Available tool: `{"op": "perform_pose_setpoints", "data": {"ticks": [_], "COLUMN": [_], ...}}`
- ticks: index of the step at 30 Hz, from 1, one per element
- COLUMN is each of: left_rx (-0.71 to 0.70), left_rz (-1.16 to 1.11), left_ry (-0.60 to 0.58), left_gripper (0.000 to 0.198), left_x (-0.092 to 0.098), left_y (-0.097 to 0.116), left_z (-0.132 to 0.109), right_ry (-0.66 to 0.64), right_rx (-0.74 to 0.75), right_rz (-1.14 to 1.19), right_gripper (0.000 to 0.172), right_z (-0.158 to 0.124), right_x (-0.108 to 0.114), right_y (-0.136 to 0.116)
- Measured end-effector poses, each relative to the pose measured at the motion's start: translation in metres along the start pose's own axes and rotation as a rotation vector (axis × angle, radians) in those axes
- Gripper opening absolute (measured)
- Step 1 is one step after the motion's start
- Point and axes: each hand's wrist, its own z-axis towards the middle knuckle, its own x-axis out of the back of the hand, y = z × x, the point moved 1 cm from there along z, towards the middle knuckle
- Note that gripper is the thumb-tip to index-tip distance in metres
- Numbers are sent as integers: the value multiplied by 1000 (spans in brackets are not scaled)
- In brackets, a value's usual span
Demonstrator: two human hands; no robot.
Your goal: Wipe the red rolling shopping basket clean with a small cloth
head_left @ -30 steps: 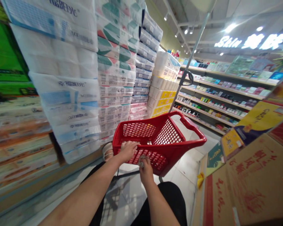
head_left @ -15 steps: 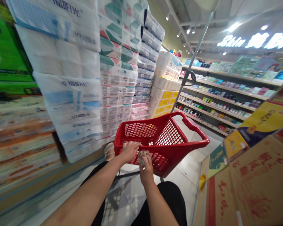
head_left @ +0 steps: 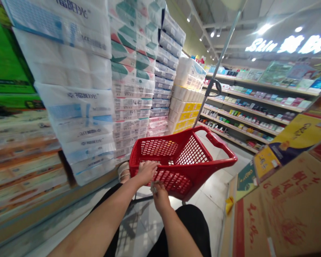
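Observation:
A red plastic shopping cart (head_left: pixel 200 167) with lattice sides stands in front of me on the tiled floor. My left hand (head_left: pixel 146 172) is closed over its near rim, fingers curled to the inside. Lower down and slightly to the right, my right hand (head_left: pixel 160 195) pinches a crumpled greyish cloth (head_left: pixel 154 186) against or close to the cart's near side. Whether the cloth touches the lattice I cannot tell. Part of the cloth is hidden by the fingers. A grey metal pole (head_left: pixel 219 64) with a hook rises behind the cart.
Tall stacks of wrapped toilet paper (head_left: pixel 82 103) line the left side. Cardboard boxes (head_left: pixel 289 200) stand close on the right. Beyond the cart are shelves (head_left: pixel 256 101) of small packages. My knees flank the near side of the cart, and a shoe (head_left: pixel 124 171) is beside it.
My right hand has moved down and a little left along the cart's side with the cloth. The left hand stays on the rim, and the cart has hardly moved.

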Motion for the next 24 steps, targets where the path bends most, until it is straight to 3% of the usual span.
{"op": "perform_pose_setpoints", "data": {"ticks": [4, 9, 14, 20, 24], "left_rx": [-10, -10, -28, -10, -32], "left_rz": [11, 9, -6, 3, 7], "left_ry": [-13, 7, 13, 11, 3], "left_gripper": [36, 36, 35, 35, 35], "left_x": [1, -3, -6, -8, -9], "left_y": [1, -1, -2, -4, -6], "left_z": [-1, -1, 0, 2, 2], "right_ry": [60, 60, 222, 48, 149], "right_rx": [26, -47, 78, -134, -50], "right_rz": [11, -74, 3, -91, -85], "right_gripper": [60, 52, 58, 53, 53], "right_z": [-1, -2, 0, 0, -1], "right_x": [4, 6, 17, 17, 18], "right_y": [4, 10, 1, 1, 4]}}
